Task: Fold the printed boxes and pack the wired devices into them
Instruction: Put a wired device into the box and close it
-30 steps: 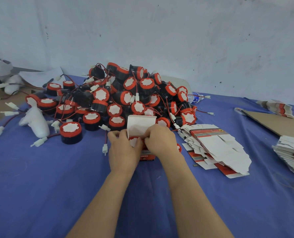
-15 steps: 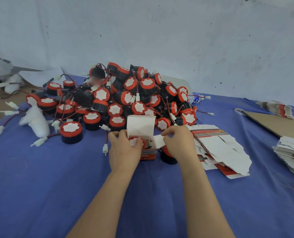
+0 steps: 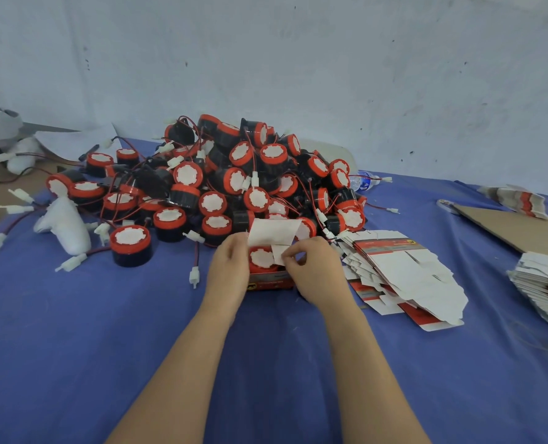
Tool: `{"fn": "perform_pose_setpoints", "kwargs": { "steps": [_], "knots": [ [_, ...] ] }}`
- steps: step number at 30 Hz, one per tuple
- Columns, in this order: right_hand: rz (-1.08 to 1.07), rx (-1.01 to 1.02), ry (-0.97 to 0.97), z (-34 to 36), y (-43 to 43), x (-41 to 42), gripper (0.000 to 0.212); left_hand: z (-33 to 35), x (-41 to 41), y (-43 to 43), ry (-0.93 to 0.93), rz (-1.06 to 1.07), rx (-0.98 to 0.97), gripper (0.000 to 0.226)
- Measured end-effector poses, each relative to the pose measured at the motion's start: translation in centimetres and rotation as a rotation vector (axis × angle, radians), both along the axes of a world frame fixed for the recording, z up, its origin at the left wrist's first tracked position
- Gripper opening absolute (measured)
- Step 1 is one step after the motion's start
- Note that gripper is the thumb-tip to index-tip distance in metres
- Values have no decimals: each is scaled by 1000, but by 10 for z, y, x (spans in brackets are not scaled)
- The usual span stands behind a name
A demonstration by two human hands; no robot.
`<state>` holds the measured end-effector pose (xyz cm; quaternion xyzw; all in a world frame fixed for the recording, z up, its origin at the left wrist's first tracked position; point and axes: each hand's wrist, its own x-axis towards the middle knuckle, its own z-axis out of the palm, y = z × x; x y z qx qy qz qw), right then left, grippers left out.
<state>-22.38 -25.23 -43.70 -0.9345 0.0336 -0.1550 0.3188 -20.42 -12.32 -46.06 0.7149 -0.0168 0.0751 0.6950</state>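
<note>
A small printed box [image 3: 267, 281] stands on the blue cloth with its white lid flap [image 3: 272, 231] up. Inside sits a red-topped wired device [image 3: 261, 259]. My left hand [image 3: 229, 272] grips the box's left side. My right hand [image 3: 317, 272] pinches the right side flap and bends it in over the device. Behind the box is a big pile of black and red wired devices [image 3: 234, 184]. A fan of flat printed box blanks [image 3: 404, 274] lies just right of my right hand.
A single device [image 3: 131, 245] and white foam pieces [image 3: 66, 227] lie to the left. More stacked blanks [image 3: 545, 283] and a cardboard sheet [image 3: 506, 225] are at the right edge. Loose white connectors [image 3: 194, 277] trail on the cloth. A grey wall stands behind.
My right hand came back from the right to the box and now folds the side flap inward over the device. My left hand stays on the box.
</note>
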Motion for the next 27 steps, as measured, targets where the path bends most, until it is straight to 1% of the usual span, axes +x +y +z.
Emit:
{"fn": "perform_pose_setpoints", "kwargs": {
  "steps": [1,2,4,5,6,7,9,11,13,15,17,18,19,20,24,27],
  "knots": [
    [-3,13,-14,-1,1,1,22,-1,-2,1,-37,-24,63,21],
    [-5,35,-30,-2,1,1,32,-4,-2,2,-73,-41,120,24],
    [28,123,-57,-1,1,-2,59,-8,-1,4,-120,-71,154,29],
    [63,159,-65,0,0,-4,70,-10,1,4,-132,-60,163,27],
    [102,168,-64,1,-1,-6,75,-10,2,5,-142,-47,186,26],
    [145,145,-55,1,-2,-7,74,-10,3,5,-143,-30,204,28],
    [229,23,6,0,-8,-6,61,-11,3,5,-125,-11,211,34],
    [278,-57,108,3,-15,-6,49,-9,1,6,-53,9,136,36],
    [329,-36,172,6,-20,-7,47,-5,2,9,16,22,44,37],
    [354,-24,141,7,-22,-8,42,-3,1,10,22,-18,50,26],
    [298,-21,88,6,-23,-7,40,-3,-1,9,-35,-100,175,8],
    [268,-6,63,4,-23,-7,39,-5,-2,10,-71,-135,263,17],
    [251,11,43,3,-22,-7,37,-7,-1,11,-99,-156,315,27],
    [247,21,28,3,-21,-7,36,-7,-1,11,-119,-164,338,33],
    [313,-57,12,5,-15,-9,34,-6,-1,11,-155,-180,345,31],
    [271,-36,31,6,-13,-9,31,-3,-2,9,-116,-172,309,31]
  ]
}}
